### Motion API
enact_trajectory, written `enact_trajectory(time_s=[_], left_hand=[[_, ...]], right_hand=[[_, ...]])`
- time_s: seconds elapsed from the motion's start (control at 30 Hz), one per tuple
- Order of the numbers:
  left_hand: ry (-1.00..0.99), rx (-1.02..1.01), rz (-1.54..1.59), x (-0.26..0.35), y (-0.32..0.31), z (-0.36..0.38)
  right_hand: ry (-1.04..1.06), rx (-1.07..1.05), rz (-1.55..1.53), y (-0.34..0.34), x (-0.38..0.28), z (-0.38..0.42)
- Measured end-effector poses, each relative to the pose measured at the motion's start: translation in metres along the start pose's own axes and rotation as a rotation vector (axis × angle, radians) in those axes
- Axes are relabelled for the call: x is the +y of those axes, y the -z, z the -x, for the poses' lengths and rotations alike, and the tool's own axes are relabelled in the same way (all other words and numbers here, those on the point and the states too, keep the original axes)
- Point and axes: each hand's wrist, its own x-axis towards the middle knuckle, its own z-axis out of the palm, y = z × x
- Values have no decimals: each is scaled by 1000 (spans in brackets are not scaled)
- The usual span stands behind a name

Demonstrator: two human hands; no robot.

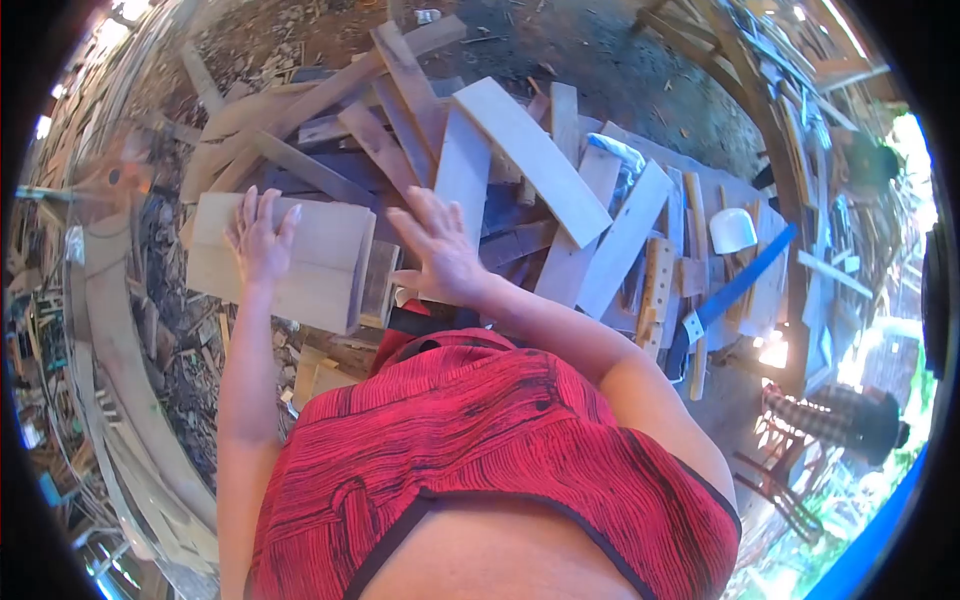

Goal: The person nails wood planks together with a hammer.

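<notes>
My left hand (264,238) rests with fingers spread on the top face of a pale stack of flat boards (325,262) at the left. To the right of that stack, my right hand (440,250) is raised with its fingers apart and holds nothing. Behind and beside it lie loose planks, among them a wide pale plank (535,160) lying slantwise and another upright-lying pale plank (462,175). A small wooden block (378,280) sits between the stack and my right hand.
A handsaw with a blue blade (748,276) lies at the right, near a white cup-like object (732,231) and a strip with holes (655,285). Wood chips cover the ground. A person in a checkered top (840,418) is at the far right.
</notes>
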Motion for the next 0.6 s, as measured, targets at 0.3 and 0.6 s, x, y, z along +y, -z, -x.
enact_trajectory(time_s=[0.3,0.6], left_hand=[[-32,10,-10,-5,-5,-1],[7,9,-22,-1,-4,-2]], right_hand=[[-435,261,521,86,111,82],[-663,293,550,67,150,101]])
